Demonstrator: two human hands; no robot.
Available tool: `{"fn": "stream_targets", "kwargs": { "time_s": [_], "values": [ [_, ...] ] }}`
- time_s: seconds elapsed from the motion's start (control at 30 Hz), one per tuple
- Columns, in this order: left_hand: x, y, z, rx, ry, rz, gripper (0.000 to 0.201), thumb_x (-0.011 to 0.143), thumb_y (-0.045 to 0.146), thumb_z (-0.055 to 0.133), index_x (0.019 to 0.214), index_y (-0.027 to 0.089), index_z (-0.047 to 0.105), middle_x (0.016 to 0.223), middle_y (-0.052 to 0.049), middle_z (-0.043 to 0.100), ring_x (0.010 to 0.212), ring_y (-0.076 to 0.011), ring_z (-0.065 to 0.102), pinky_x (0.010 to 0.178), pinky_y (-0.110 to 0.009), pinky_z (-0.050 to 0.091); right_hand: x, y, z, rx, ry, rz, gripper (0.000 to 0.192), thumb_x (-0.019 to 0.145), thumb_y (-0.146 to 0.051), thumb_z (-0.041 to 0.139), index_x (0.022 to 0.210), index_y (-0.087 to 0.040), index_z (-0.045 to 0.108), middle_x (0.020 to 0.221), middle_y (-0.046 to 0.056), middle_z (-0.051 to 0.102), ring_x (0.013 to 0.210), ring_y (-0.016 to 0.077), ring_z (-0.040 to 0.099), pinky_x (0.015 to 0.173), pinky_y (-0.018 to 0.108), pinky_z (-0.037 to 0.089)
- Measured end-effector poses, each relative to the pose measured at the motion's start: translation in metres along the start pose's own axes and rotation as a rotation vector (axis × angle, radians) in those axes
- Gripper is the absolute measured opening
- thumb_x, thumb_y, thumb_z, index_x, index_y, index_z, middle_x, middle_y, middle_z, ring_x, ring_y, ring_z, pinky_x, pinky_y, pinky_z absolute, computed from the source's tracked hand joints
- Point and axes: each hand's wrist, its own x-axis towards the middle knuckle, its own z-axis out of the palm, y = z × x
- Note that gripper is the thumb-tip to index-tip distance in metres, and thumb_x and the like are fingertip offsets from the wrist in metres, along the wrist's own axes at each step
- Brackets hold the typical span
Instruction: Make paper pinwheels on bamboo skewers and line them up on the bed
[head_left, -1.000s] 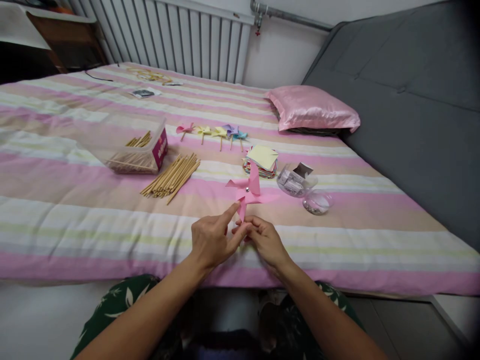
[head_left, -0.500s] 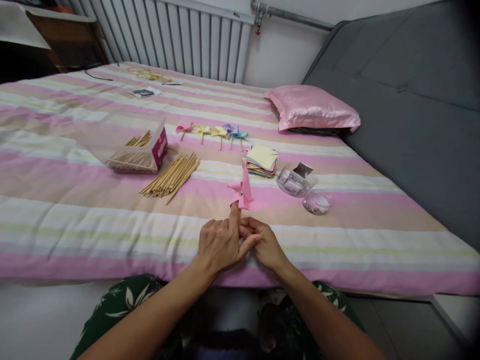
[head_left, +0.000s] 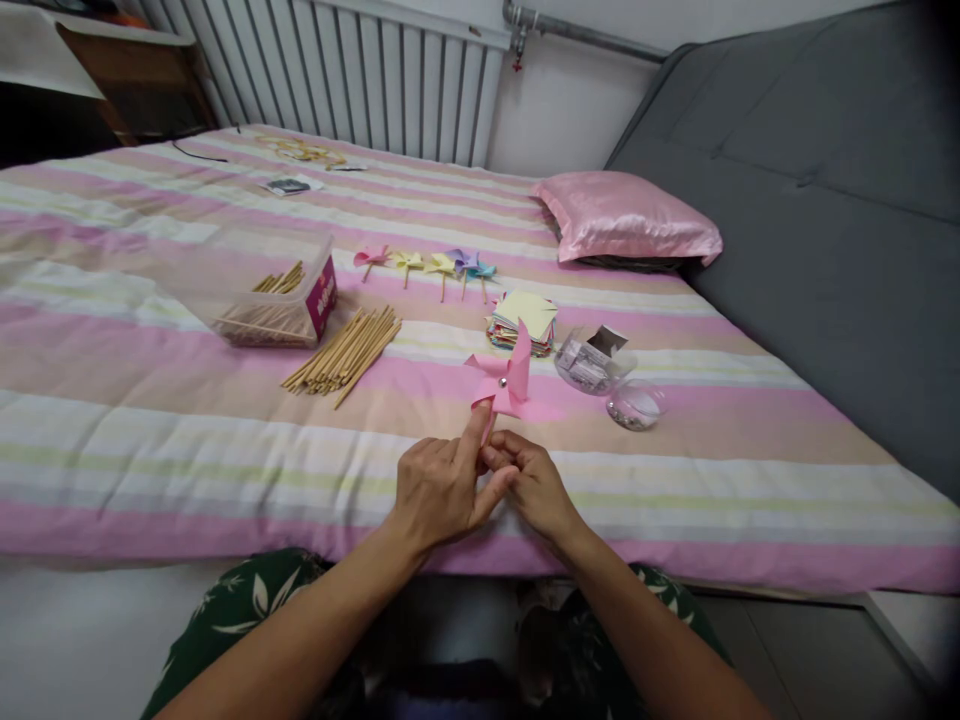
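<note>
A pink paper pinwheel stands upright near the front of the bed, a small silver pin at its centre. My right hand pinches its thin stick just below the blades; most of the stick is hidden by my fingers. Beside it, my left hand has its index finger stretched up against the lower left blade. The left thumb points away to the right, over the right hand's fingers, and the other left fingers are partly curled. Behind the pinwheel lies a stack of coloured paper squares.
Several finished pinwheels lie in a row farther back. To the left are loose wooden sticks and a clear plastic box holding more. Two clear round containers with small parts sit at right, below a pink pillow.
The pinwheel's blades have turned and the head has shifted slightly right, facing me more. My left index finger has tilted right with it. The right hand keeps its pinch.
</note>
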Motion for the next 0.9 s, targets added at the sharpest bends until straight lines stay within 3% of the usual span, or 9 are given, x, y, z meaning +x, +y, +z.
{"fn": "stream_targets", "kwargs": {
  "time_s": [0.23,0.4,0.53,0.73,0.9],
  "values": [
    [0.001,-0.005,-0.004,-0.146,0.22,-0.113,0.026,0.081,0.031,0.054,0.099,0.015,0.065,0.049,0.002,0.057,0.047,-0.0127,0.054,0.054,-0.025,0.039,0.001,0.001,-0.003,-0.106,0.038,0.015,0.021,0.083,-0.04,0.053,0.082,-0.019,0.059,0.075,0.001,0.061,0.066,0.0125,0.055,0.058,0.023,0.043],
    [0.002,-0.008,-0.004,-0.215,0.361,-0.003,0.027,0.074,0.022,0.061,0.1,0.014,0.063,0.046,0.006,0.051,0.043,-0.0099,0.048,0.052,-0.024,0.039,0.0,-0.001,-0.003,-0.256,0.17,-0.063,0.018,0.083,-0.036,0.055,0.084,-0.019,0.061,0.077,0.002,0.065,0.067,0.0135,0.057,0.061,0.024,0.044],
    [0.0,-0.008,-0.005,-0.215,0.372,0.039,0.036,0.071,0.019,0.058,0.107,0.016,0.061,0.048,0.006,0.054,0.044,-0.0096,0.049,0.054,-0.024,0.041,-0.001,-0.003,-0.003,-0.361,0.275,-0.085,0.019,0.084,-0.035,0.052,0.088,-0.019,0.062,0.08,0.003,0.067,0.07,0.0153,0.059,0.063,0.026,0.044],
    [-0.002,-0.011,-0.003,-0.195,0.33,0.01,0.044,0.068,0.019,0.055,0.112,0.017,0.061,0.047,0.006,0.053,0.046,-0.0107,0.051,0.057,-0.025,0.043,-0.003,-0.004,-0.005,-0.507,0.328,-0.165,0.019,0.086,-0.034,0.051,0.09,-0.02,0.064,0.086,0.003,0.068,0.076,0.0166,0.061,0.066,0.027,0.045],
    [-0.001,-0.011,-0.002,-0.203,0.308,0.016,0.037,0.067,0.018,0.056,0.103,0.018,0.063,0.047,0.006,0.052,0.045,-0.0107,0.051,0.056,-0.024,0.043,-0.003,-0.002,-0.009,-0.64,0.388,-0.283,0.018,0.087,-0.031,0.051,0.092,-0.022,0.065,0.091,0.005,0.068,0.081,0.0186,0.06,0.067,0.029,0.045]
  ]
}}
